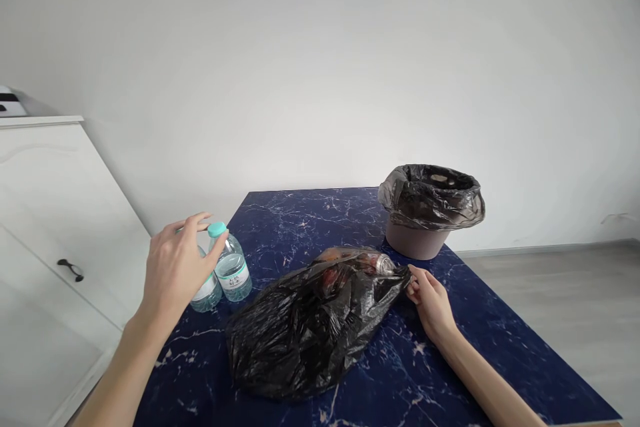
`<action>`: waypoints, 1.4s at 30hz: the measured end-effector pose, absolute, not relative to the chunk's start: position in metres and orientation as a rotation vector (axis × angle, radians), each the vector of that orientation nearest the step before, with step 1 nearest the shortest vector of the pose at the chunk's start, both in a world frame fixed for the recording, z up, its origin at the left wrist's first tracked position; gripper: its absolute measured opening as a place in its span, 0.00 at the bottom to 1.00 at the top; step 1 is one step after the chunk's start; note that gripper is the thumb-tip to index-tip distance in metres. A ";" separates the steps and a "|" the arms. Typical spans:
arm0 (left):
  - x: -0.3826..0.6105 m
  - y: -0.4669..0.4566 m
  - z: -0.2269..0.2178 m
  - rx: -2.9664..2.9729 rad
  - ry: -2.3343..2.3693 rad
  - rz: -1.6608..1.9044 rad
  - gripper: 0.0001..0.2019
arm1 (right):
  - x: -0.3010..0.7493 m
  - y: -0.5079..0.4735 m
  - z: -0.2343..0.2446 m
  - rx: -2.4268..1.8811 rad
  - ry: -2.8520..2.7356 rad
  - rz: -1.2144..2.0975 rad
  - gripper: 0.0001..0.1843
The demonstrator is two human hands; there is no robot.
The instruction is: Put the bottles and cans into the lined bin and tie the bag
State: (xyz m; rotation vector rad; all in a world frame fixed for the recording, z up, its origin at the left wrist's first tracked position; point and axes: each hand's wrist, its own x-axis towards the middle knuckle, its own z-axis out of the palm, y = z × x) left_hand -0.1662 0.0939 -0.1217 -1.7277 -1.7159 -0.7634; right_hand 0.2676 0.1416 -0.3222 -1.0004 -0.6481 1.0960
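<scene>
A crumpled black plastic bag [305, 327] lies on the dark blue marble-patterned table [310, 213], with cans or bottles showing through its open end. My right hand [430, 303] pinches the bag's edge at that open end. Two small water bottles with teal caps [231, 267] stand at the table's left edge. My left hand [175, 267] hovers over them with fingers spread, fingertips at the cap of the nearer bottle, holding nothing.
A brown bin lined with a black bag [430, 210] stands at the back right of the table. A white cabinet with a dark handle [50, 227] is to the left. White wall behind, grey floor at right.
</scene>
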 end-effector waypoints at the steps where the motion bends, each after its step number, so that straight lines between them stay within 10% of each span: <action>1: -0.165 0.092 -0.122 -1.731 -1.684 -0.783 0.23 | 0.268 0.142 -0.322 -0.999 -0.647 1.099 0.26; 11: -0.111 0.043 -0.176 -2.288 -1.267 -0.972 0.06 | 0.268 0.141 -0.322 -0.990 -0.635 1.103 0.28; 22: -0.056 0.049 -0.236 -2.795 -1.232 -0.453 0.19 | 0.267 0.142 -0.322 -0.984 -0.625 1.124 0.28; 42: -0.038 0.051 -0.277 -2.714 -1.373 -0.577 0.25 | 0.268 0.142 -0.320 -0.958 -0.637 1.187 0.27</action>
